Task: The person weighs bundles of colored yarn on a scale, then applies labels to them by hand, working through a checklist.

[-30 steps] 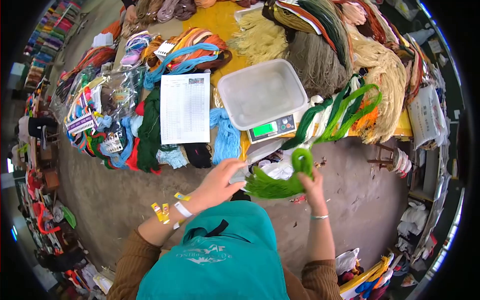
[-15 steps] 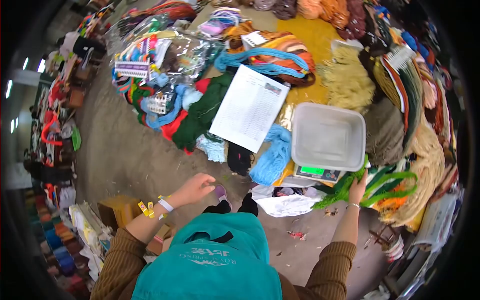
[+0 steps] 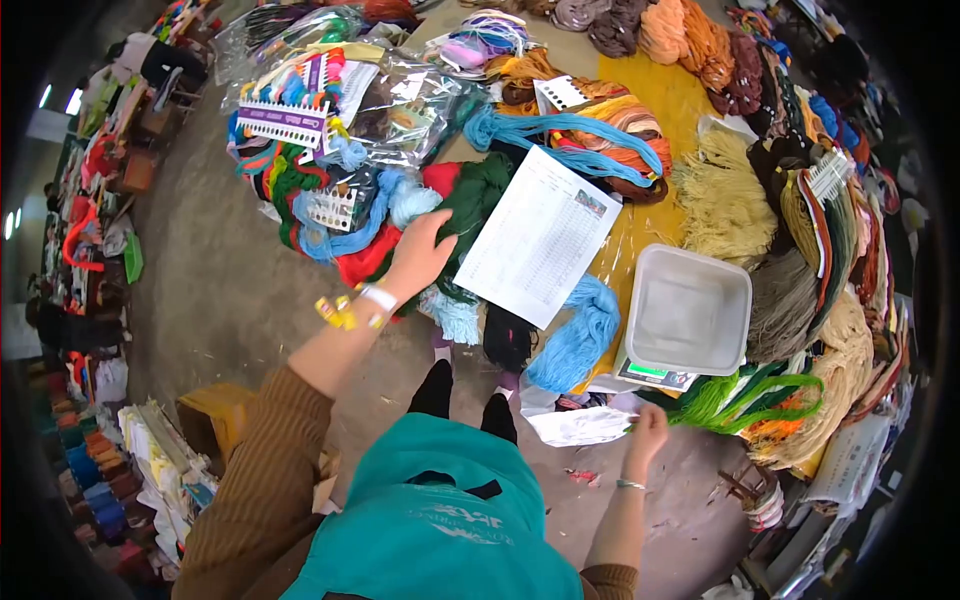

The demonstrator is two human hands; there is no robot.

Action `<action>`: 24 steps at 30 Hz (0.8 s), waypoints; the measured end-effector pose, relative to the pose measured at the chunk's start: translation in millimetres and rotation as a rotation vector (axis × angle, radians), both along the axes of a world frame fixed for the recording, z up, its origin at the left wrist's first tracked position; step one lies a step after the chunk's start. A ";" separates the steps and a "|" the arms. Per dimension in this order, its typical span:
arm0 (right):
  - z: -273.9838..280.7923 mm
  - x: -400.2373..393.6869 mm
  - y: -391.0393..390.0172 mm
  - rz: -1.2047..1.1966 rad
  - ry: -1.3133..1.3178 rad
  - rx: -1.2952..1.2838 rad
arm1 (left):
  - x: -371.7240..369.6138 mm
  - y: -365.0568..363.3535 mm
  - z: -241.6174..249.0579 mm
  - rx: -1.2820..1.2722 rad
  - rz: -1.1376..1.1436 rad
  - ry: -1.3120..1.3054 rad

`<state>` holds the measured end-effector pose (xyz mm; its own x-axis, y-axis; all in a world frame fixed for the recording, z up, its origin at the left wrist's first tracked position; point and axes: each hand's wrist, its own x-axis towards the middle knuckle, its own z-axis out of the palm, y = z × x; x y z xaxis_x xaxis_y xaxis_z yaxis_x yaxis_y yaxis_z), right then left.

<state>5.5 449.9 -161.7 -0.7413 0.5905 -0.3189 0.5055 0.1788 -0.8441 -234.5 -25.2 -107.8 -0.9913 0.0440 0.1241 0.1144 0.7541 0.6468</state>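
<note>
My left hand (image 3: 422, 255) reaches over the dark green yarn (image 3: 480, 195), fingers stretched and thumb apart, holding nothing. Beside it lies a printed sheet (image 3: 538, 238) with a table of rows. My right hand (image 3: 650, 428) is low at the table's front, fingers curled at the edge of a white bag (image 3: 580, 426); I cannot tell what is in them. Just beyond it, a clear plastic tub (image 3: 692, 310) sits on a digital scale (image 3: 655, 372) with a lit green display. Bright green yarn (image 3: 765, 400) lies right of the scale, and a light blue skein (image 3: 575, 335) left of it.
Thread colour cards (image 3: 283, 122) and plastic packets lie at the table's left. Yarn hanks in beige (image 3: 725, 175), orange and brown cover the back and right. A cardboard box (image 3: 215, 420) stands on the floor at left. Other people and shelves show at far left.
My left hand has moved up and forward onto the dark green yarn. My right hand has let go of the bright green yarn and drawn back left to the white bag.
</note>
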 end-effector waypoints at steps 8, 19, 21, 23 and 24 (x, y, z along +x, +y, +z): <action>42.3 -38.1 -184.3 0.280 -0.037 -0.305 | -130.3 21.1 -35.3 -0.238 -0.290 0.173; 62.9 -56.9 -250.9 0.450 -0.152 -0.137 | -121.3 -35.2 37.5 -0.330 -0.135 0.093; 67.1 -70.9 -261.2 0.490 -0.016 -0.108 | -95.4 -72.9 57.5 -0.179 -0.129 0.169; 84.8 -86.2 -280.1 0.527 0.089 -0.129 | -50.4 -95.2 100.1 -0.112 -0.144 0.138; 102.2 -95.3 -289.8 0.616 0.209 -0.056 | -24.4 -101.5 119.8 -0.087 -0.143 0.132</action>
<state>-89.9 160.1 -59.5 -0.9884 0.0246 -0.1497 0.1492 0.3361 -0.9299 -258.8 -126.7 12.1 -0.9494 0.1995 0.2425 0.3042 0.7763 0.5522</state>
